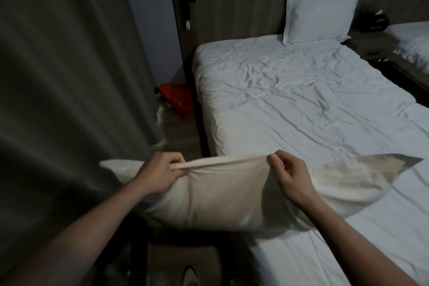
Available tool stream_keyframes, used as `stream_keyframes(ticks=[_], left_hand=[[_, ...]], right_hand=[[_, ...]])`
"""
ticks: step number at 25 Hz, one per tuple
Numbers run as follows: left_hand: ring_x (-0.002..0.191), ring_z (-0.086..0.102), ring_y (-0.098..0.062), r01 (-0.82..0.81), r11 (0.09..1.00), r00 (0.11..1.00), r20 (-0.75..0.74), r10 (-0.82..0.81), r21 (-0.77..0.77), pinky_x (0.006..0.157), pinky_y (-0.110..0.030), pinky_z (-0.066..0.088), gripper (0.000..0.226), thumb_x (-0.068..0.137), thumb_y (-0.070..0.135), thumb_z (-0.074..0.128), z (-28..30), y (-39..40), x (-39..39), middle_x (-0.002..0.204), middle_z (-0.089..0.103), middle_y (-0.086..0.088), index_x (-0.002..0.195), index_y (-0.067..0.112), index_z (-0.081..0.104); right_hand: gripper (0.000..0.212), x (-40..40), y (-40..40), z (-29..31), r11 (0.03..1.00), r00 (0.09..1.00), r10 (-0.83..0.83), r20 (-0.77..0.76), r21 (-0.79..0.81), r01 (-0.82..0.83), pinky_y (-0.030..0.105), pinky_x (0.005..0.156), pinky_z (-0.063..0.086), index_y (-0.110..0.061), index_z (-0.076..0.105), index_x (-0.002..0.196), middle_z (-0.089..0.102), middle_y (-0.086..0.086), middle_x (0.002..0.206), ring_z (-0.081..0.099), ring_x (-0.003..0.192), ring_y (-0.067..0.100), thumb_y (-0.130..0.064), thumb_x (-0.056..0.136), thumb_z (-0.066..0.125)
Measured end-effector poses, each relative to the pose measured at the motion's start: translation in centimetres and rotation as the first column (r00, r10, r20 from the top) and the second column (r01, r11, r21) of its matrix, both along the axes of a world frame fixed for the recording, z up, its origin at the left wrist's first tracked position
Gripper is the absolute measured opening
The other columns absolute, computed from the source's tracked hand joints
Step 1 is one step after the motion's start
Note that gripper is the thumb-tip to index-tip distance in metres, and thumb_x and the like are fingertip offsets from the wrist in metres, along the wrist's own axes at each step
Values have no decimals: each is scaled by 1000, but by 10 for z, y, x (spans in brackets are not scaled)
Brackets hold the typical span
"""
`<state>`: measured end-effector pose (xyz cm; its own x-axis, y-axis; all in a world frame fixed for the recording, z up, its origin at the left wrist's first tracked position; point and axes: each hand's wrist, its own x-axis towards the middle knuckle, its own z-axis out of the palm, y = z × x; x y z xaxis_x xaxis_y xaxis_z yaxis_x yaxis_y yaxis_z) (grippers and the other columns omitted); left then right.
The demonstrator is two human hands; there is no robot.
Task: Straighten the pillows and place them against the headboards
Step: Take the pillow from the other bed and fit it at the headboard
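Observation:
I hold a white pillow (216,195) in front of me, over the near left edge of the bed (301,104). My left hand (162,170) pinches its top seam at the left. My right hand (289,175) pinches the same seam further right. The pillow hangs below my hands, and its right corner rests on the sheet. A second white pillow (321,15) leans upright against the wooden headboard (232,11) at the far right of the bed. The space at the headboard's left side is bare sheet.
A dark curtain (65,76) hangs along the left. A red bag (178,100) lies on the floor between curtain and bed. A nightstand (371,42) with a dark object and a second bed (413,42) stand at the right. A shoe (190,276) shows below.

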<state>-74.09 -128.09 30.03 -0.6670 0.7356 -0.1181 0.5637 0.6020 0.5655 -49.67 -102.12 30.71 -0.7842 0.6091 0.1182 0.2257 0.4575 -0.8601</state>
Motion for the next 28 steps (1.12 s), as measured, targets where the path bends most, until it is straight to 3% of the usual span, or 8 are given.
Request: stream_keyframes(ticks=[4, 8, 13, 17, 22, 28], left_hand=[[74, 69, -13, 26, 996, 991, -135, -14, 87, 69, -35, 55, 15, 82, 28, 82, 50, 16, -85, 69, 70, 10, 78, 36, 70], [81, 69, -18, 35, 986, 968, -250, 8, 166, 75, -38, 56, 13, 85, 23, 78, 91, 46, -149, 80, 72, 10, 84, 34, 72], [78, 64, -16, 27, 990, 945, -328, 19, 136, 67, -36, 52, 4, 90, 31, 76, 122, 92, -217, 82, 72, 10, 86, 31, 74], [76, 63, -10, -21, 994, 947, -317, 55, 109, 60, -29, 43, 9, 91, 33, 76, 130, 126, -261, 80, 70, 12, 84, 30, 72], [75, 64, -10, -92, 988, 945, -303, 125, 121, 65, -34, 49, 11, 88, 36, 78, 140, 159, -307, 77, 70, 13, 81, 30, 72], [68, 66, -11, -168, 965, 918, -325, 227, 201, 64, -36, 54, 25, 72, 46, 89, 157, 198, -392, 64, 69, 11, 66, 29, 72]], right_hand=[[41, -67, 1, 35, 996, 995, -59, -74, 62, 64, 30, 57, 31, -2, 49, 68, 37, -1, 61, 36, 58, 6, -20, 105, 57], [41, -124, 17, 60, 989, 984, -106, -146, 91, 120, 36, 59, 32, 0, 50, 71, 43, 20, 66, 38, 61, 9, -22, 104, 56], [41, -195, 58, 68, 986, 968, -125, -219, 78, 145, 34, 58, 30, 2, 49, 72, 38, 6, 64, 37, 61, 9, -21, 104, 55], [42, -251, 98, 68, 993, 966, -82, -246, 68, 101, 37, 59, 32, 1, 45, 70, 37, 15, 63, 37, 61, 10, -19, 104, 56], [43, -311, 148, 77, 997, 973, -19, -228, 64, 34, 32, 57, 31, 0, 43, 68, 36, 0, 62, 36, 59, 8, -19, 105, 56], [44, -392, 200, 88, 996, 974, -8, -226, 86, 28, 30, 57, 32, 2, 47, 69, 39, 10, 60, 38, 59, 8, -21, 104, 59]])
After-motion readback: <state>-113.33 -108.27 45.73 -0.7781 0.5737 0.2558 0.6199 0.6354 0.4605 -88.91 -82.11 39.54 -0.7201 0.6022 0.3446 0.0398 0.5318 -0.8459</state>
